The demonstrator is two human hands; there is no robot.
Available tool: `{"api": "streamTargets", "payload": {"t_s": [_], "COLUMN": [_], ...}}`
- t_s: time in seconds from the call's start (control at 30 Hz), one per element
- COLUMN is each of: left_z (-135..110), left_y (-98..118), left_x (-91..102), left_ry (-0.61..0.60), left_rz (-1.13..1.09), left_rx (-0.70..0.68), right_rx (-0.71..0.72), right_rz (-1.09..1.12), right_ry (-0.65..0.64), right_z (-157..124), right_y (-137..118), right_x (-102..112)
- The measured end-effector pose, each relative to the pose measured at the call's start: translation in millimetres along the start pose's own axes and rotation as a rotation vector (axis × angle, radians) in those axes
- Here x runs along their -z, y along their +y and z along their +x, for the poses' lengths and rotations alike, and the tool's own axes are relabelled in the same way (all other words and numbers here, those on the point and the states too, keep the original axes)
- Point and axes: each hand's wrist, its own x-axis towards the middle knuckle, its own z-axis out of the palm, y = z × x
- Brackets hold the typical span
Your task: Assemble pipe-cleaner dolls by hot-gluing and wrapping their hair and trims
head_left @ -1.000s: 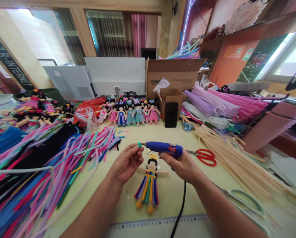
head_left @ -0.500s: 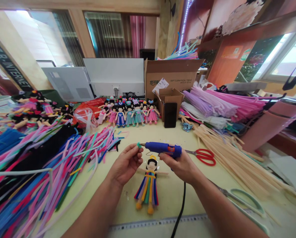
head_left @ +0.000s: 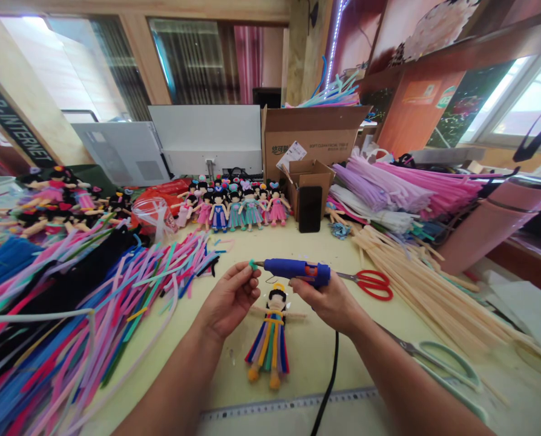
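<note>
Windows and curtains stand behind a pale yellow table (head_left: 270,242), whose far edge is lined with a white monitor (head_left: 207,139), a cardboard box (head_left: 316,128) and a row of small dolls (head_left: 250,209). Before the box, a black phone (head_left: 310,209) leans upright. Bundles of coloured fuzzy stems (head_left: 134,284) spread from the table's left edge, and beige stems (head_left: 420,297) fan out toward the right edge.

Near the middle of the table, the left hand (head_left: 234,297) pinches a small green piece (head_left: 253,264) between thumb and forefinger, the other fingers curled in. The right hand (head_left: 329,300) has its fingers wrapped around a blue glue gun (head_left: 282,270), held level, its nozzle at the green piece (whether the two touch is too fine to tell). A black cord (head_left: 330,381) runs down toward the near edge, across a measuring strip (head_left: 293,402).

Between the forearms lies a doll (head_left: 273,345) with black hair, a yellow crown and a striped skirt, its head toward the far edge. Red-handled scissors (head_left: 374,284) rest just beyond the right hand; green-handled scissors (head_left: 449,363) lie toward the near right corner, partly behind the right forearm.
</note>
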Motion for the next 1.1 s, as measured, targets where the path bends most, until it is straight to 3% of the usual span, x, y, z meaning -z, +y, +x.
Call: {"api": "streamTargets", "payload": {"t_s": [1.1], "left_z": [0.3], "left_y": [-0.3], "left_x": [1.0], "left_ry": [-0.005], "left_rz": [0.002], "left_rx": [-0.006], "right_rx": [-0.020], "right_rz": [-0.015], "right_ry": [0.030], "right_z": [0.5], "right_y": [-1.3], "right_x": [-2.6]}}
